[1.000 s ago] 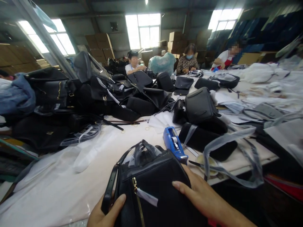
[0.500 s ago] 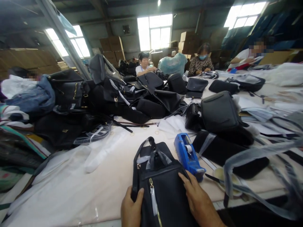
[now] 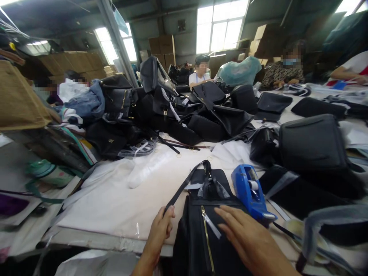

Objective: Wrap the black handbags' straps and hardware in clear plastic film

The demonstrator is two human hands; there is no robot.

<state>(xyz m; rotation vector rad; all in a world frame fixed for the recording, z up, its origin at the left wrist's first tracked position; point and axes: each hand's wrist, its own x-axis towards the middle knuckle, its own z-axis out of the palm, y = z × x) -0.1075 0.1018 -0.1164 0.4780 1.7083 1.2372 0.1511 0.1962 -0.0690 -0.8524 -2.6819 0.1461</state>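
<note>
A black backpack (image 3: 198,234) with a gold front zipper lies in front of me at the table's near edge, its top pointing away. Clear wrap covers the zipper pull and part of the top handle. My left hand (image 3: 163,226) is closed round the backpack's black strap (image 3: 182,189), which it pulls out to the left side. Flat on the front panel, right of the zipper, rests my right hand (image 3: 244,234) with its fingers stretched out. A blue tape dispenser (image 3: 249,191) stands just right of the backpack's top.
Black bags (image 3: 201,126) are heaped across the table's far side. A large black bag (image 3: 313,142) sits at the right, near plastic-wrapped straps (image 3: 316,230). White sheeting (image 3: 115,207) covers the table at left. Co-workers sit beyond, one in a patterned top (image 3: 283,73).
My left hand has moved from the backpack's side to its strap and drawn it out leftward. My right hand has slid from the right edge onto the front panel. The view has turned left.
</note>
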